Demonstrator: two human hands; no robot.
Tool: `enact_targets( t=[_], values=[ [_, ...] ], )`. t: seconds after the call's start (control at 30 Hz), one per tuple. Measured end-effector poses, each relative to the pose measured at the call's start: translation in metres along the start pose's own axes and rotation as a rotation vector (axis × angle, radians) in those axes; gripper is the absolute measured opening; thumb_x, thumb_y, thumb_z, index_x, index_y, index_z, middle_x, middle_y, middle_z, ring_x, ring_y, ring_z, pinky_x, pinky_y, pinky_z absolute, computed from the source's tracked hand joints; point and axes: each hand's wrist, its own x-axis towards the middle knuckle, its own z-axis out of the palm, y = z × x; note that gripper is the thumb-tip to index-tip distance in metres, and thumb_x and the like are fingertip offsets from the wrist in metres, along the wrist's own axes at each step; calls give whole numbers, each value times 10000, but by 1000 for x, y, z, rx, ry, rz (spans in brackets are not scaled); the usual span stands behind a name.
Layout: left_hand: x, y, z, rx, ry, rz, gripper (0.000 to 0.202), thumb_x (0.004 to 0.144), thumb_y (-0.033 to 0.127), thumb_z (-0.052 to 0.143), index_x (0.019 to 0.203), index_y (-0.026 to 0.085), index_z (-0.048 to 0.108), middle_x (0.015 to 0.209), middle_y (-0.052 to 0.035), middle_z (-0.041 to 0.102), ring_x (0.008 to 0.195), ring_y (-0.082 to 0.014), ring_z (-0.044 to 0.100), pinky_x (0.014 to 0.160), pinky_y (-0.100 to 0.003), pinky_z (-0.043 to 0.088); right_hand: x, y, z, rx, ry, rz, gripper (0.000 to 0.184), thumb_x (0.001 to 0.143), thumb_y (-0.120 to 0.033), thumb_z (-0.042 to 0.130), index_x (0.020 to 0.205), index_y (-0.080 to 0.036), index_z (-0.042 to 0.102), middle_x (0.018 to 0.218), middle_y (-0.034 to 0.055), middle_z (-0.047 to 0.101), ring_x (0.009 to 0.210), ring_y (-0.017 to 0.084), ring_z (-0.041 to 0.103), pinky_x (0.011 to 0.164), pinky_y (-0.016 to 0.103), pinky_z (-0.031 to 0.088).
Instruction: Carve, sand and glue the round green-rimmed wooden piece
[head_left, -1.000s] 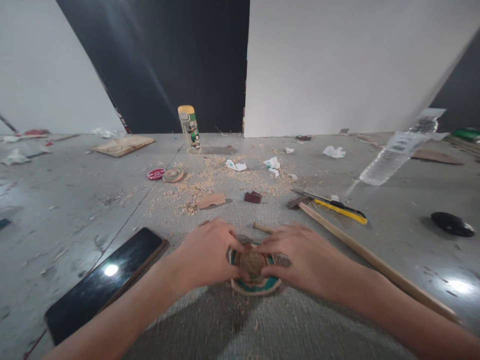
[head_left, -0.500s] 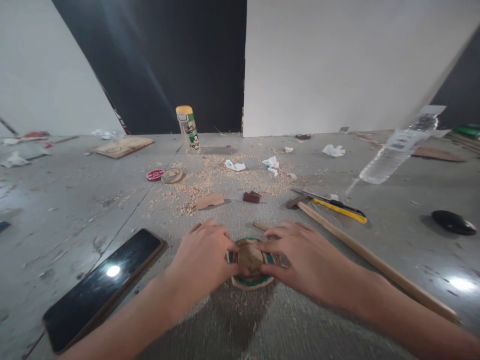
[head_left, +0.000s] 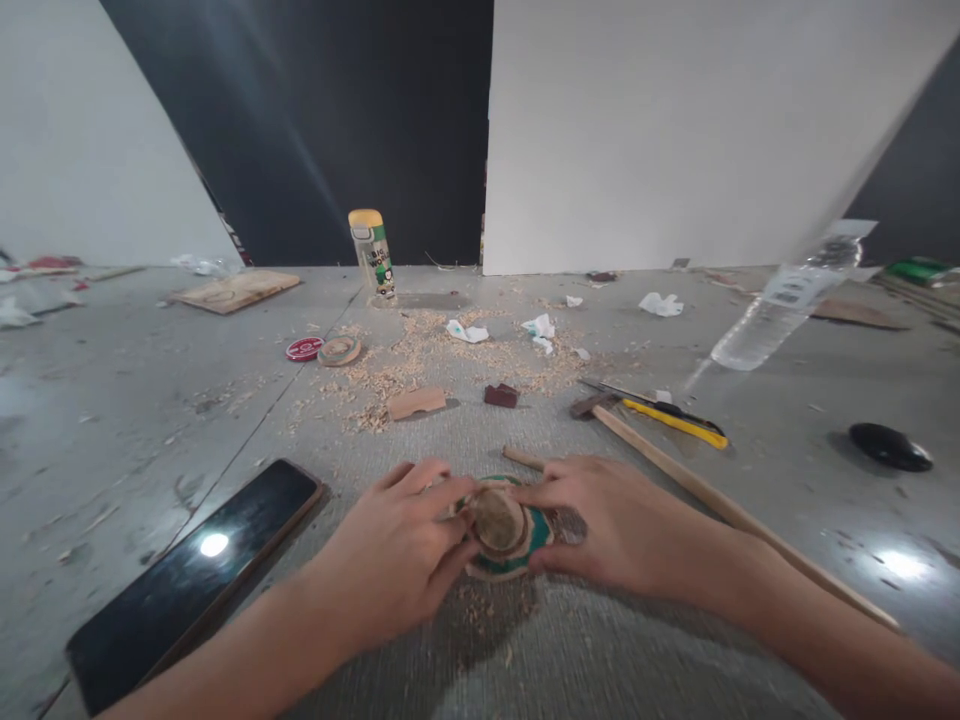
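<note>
**Two hands on one small disc, and it's tipped since a moment ago**

Half a second back the round wooden piece sat pretty much flat between the fingers. Now its left side looks raised, with the brown face angled up and the green rim showing underneath. The left hand has slid a bit nearer the near edge, and its fingertips are curled onto the left rim. The right hand hasn't really moved and pinches the right rim. So both hands are closed on the piece. My read is it's being turned or pried, not just held down. It's in the middle of the grey surface, close to the near edge, with loose shavings right below it.

Around it:
- The phone lies near the left forearm.
- A thin stick is just behind the fingers.
- The hammer has its long handle running along beside the right wrist, which is the closest thing to being in the way.
- The yellow knife, the wood scrap and the dark block are further back.
- The shavings pile and the yellow-capped bottle are toward the far edge, well apart.
</note>
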Motion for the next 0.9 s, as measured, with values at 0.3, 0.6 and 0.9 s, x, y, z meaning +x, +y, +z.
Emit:
enact_targets(
  t=[0.3,0.6,0.9],
  values=[
    [-15,-12,12,-34,54,60,326,918,189,480,1232,184,567,1348,-27,591,1235,-275,485,1015,-473,424,5,6,4,84,-16,80,475,726,-377,783,1186,-325,682,964,50,672,865,236,601,744,308,392],
    [-11,-12,4,-111,3,68,264,822,139,519,1075,153,593,1266,-66,598,1121,-271,487,969,-453,412,7,5,8,124,-5,60,357,729,-323,780,1073,-274,700,949,34,664,869,215,578,772,306,383],
    [-14,-3,-1,-169,-79,167,173,755,145,561,920,181,601,1019,-40,637,929,-233,510,846,-412,413,15,3,2,114,-44,18,160,884,-251,570,897,-216,726,780,17,670,722,149,567,643,256,361]
  ],
)
